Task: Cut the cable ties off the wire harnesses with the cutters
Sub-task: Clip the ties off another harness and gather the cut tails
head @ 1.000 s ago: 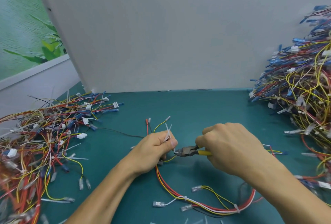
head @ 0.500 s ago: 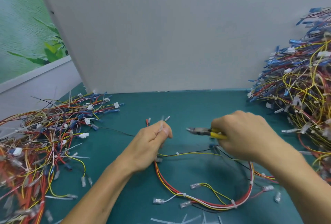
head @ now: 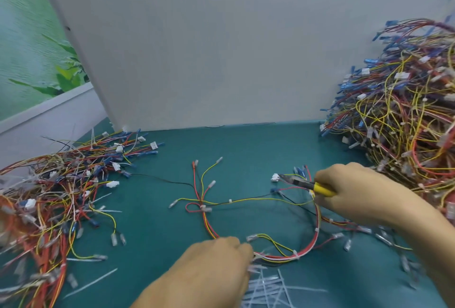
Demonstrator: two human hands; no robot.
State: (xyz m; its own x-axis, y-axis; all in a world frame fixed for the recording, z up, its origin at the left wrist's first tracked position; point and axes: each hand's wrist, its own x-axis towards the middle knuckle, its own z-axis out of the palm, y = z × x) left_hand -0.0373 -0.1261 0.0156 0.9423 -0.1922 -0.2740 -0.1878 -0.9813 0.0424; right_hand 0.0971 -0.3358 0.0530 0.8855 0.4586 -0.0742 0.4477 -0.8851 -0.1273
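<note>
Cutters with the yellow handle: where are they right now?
In the head view the cutters are right of centre over the green mat, gripped by the right hand, tips pointing left at a white connector, near the large wire pile.

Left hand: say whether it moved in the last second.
Yes: the left hand drew back toward the person, away from the grey board.

Before us on the table (head: 246, 145) one wire harness (head: 278, 256) lies spread, a pile of harnesses (head: 61, 184) at 9 o'clock and a taller heap (head: 398, 120) at 2 o'clock. Loose cut ties (head: 270, 285) lie at 6 o'clock beside our left grip (head: 211, 265). The cutters (head: 299, 182), in our right grip (head: 357, 192), sit at 3 o'clock; a panel (head: 221, 49) stands at 12.
</note>
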